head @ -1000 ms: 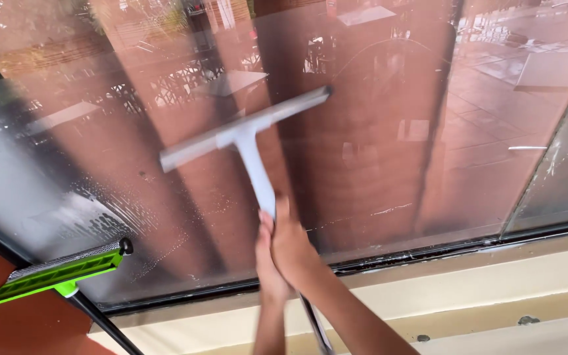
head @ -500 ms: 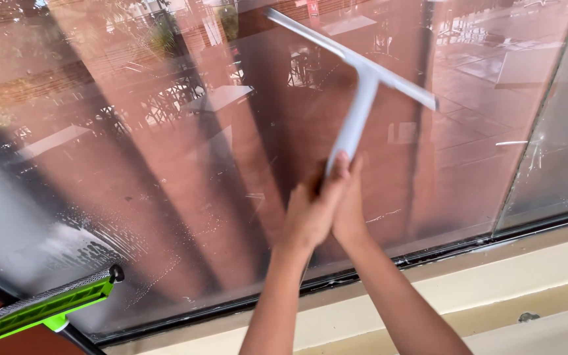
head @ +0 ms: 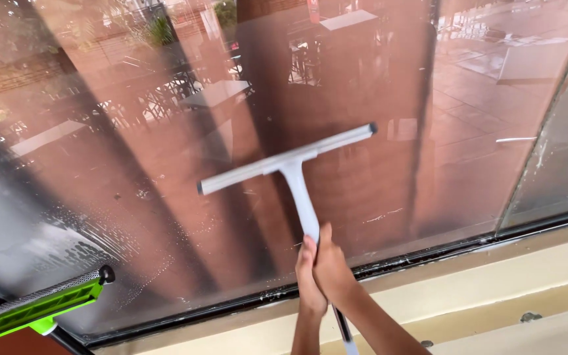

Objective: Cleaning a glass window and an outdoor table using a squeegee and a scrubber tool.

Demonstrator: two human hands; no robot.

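Against the window glass [head: 133, 197], just above and far from both hands: grey squeegee [head: 287, 161], blade's long axis tilted, left end low, right end high. Handle running down into left hand [head: 308, 279] and right hand [head: 331, 271], both clenched around it, touching, right slightly higher. Green washer [head: 37, 307] well apart, lower left.

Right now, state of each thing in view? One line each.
squeegee: blade against the glass, tilted, right end higher
left hand: shut on squeegee handle
right hand: shut on squeegee handle
window glass: wet, soapy streaks lower left
green window washer: resting at lower left, untouched
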